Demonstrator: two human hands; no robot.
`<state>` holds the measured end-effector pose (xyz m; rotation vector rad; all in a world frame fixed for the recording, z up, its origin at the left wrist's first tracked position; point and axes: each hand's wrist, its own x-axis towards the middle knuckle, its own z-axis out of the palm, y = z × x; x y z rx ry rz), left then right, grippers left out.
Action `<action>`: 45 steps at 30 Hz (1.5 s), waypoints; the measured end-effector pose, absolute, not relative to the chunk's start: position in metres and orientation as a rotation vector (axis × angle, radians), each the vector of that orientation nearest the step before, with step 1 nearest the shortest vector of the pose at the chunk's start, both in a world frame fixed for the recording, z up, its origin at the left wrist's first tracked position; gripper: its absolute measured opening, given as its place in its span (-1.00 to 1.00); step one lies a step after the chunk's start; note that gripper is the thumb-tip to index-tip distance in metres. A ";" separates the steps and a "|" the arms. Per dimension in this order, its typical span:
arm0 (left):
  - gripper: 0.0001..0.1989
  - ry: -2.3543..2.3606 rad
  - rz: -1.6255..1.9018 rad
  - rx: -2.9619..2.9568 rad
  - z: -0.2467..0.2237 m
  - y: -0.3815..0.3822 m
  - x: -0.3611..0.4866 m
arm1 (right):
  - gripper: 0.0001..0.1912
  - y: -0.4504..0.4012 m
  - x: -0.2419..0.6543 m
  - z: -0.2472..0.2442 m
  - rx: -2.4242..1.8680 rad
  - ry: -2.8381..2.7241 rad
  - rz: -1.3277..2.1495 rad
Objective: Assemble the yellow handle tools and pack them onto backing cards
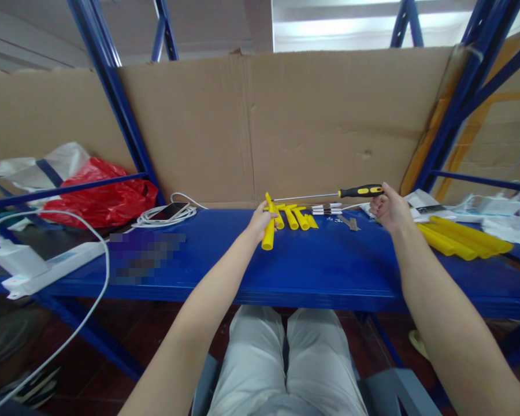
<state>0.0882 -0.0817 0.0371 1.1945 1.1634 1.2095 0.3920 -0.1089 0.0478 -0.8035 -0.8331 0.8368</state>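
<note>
My left hand point(261, 222) is closed around a yellow plastic handle-like piece point(268, 236) with a thin upper end and a wide round lower end. In my right hand point(389, 209) is a screwdriver point(360, 190) with a black and yellow grip, held by the end of its handle. Its long shaft points left, and the tip meets or passes close to the yellow piece near my left fingers; whether it touches I cannot tell. Just right of my left hand, several similar yellow pieces point(291, 218) lie in a row on the blue table point(329, 266).
Small metal parts point(353, 224) and white bundles point(326, 209) lie between my hands. Long yellow tubes point(463, 240) rest at right beside plastic bags. At left are a coiled white cable point(167, 216), a red bag point(104, 193) and a power strip point(54, 268). Cardboard point(320, 127) stands behind.
</note>
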 end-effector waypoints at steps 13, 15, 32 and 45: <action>-0.28 1.157 1.218 1.169 0.036 -0.079 0.087 | -0.64 -0.116 0.386 0.052 -0.782 -0.851 0.840; -0.28 1.164 1.216 1.173 0.037 -0.080 0.087 | -0.67 -0.118 0.383 0.054 -0.764 -0.835 0.836; -0.26 1.152 1.226 1.201 0.033 -0.077 0.088 | -0.59 -0.112 0.388 0.050 -0.798 -0.796 0.839; -0.25 1.168 1.217 1.215 0.032 -0.076 0.088 | -0.53 -0.108 0.390 0.048 -0.853 -0.811 0.862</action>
